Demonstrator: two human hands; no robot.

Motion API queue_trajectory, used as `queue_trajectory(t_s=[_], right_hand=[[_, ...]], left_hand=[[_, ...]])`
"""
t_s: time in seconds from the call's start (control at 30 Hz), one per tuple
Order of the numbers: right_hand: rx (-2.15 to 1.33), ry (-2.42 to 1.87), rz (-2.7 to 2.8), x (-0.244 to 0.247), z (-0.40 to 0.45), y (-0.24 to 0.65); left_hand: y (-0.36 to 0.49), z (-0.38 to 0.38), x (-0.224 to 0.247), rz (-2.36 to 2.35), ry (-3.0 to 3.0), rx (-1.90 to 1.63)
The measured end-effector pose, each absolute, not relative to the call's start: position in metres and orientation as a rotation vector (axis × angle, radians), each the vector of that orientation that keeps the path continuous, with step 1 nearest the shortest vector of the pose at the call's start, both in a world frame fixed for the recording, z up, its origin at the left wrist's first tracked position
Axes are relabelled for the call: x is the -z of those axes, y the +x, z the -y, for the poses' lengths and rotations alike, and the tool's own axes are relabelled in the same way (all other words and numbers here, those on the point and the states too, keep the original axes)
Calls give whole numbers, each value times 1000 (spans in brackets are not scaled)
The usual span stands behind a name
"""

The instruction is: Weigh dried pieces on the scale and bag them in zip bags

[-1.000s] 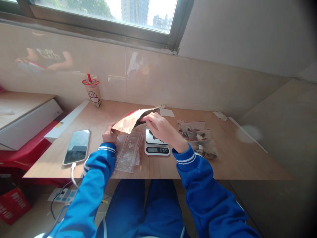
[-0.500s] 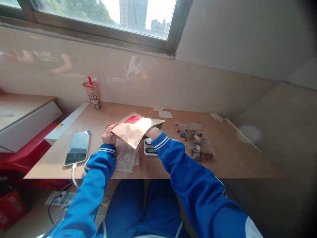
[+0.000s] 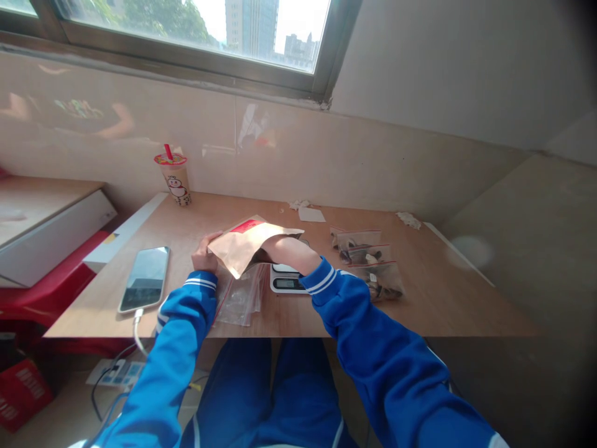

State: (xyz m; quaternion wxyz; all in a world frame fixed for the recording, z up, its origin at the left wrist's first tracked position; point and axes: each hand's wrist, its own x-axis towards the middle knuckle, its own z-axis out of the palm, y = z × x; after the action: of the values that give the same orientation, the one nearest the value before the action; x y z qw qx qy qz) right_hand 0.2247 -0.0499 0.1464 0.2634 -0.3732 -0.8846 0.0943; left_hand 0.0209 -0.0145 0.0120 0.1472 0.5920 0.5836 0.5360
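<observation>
A brown kraft paper bag [image 3: 242, 246] with a red label lies tilted over the middle of the desk, its mouth facing right. My left hand [image 3: 205, 253] is closed on the bag's left side. Inside the mouth is my right hand [image 3: 280, 249]; its fingers are hidden by the bag, while the back of the hand and the wrist show. Partly under the bag and my right wrist stands a small white kitchen scale [image 3: 285, 285] with a display. Several empty clear zip bags [image 3: 239, 302] lie left of the scale.
Filled zip bags [image 3: 377, 283] with dark pieces lie on the right. A phone [image 3: 145, 279] on a charging cable rests at the left, with a drink cup [image 3: 177, 182] behind it. A paper slip [image 3: 311, 214] and crumpled tissue [image 3: 408, 220] lie near the wall.
My right hand has drawn back a little to the right, so more of the wrist shows outside the bag. The bag has sagged slightly, and more of the scale's display is visible.
</observation>
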Motion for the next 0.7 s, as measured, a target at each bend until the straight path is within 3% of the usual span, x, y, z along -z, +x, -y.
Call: queue_trajectory(t_s=[0.13,0.33,0.7], right_hand=[[-297,-883,2576,-164,64,239],[-358,-719,2419,-186,76,260],[-265,-876,2132,-162,74,291]], left_hand=[[20,9,-8,-1736,1687,-1535],[18,7,-6,-1805,1712,-1492],[18,-5,7,-1794,1857,-1495]])
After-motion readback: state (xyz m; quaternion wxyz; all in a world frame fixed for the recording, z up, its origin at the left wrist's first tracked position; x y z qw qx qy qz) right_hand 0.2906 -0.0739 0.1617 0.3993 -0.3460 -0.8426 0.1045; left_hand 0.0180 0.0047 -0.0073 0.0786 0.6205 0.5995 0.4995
